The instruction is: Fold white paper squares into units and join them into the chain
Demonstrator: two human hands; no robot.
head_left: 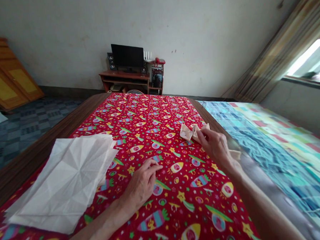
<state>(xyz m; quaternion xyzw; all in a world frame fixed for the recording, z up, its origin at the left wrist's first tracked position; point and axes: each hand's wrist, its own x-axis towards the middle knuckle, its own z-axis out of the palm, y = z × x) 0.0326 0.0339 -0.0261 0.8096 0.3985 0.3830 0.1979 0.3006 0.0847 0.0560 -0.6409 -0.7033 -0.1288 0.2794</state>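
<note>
My left hand point(144, 180) rests on the red patterned cloth point(177, 205), its fingers curled together with nothing visible in them. Farther forward and to the right, my right hand point(215, 144) pinches a small folded paper piece point(196, 133); the fingers hide part of it. Another folded paper point(185, 132) lies just left of it. A cream-coloured piece point(234, 154) shows partly behind my right wrist. To the left of my left hand lies a stack of white creased paper sheets point(71, 174), the top one marked with fold lines spreading from its middle.
The cloth covers a table with dark wooden edges point(76, 120). A bed with a blue checked sheet point(252, 143) adjoins on the right. Beyond the table stands a desk point(125, 76) with a monitor point(127, 57). A wooden cabinet point(11, 76) stands at left.
</note>
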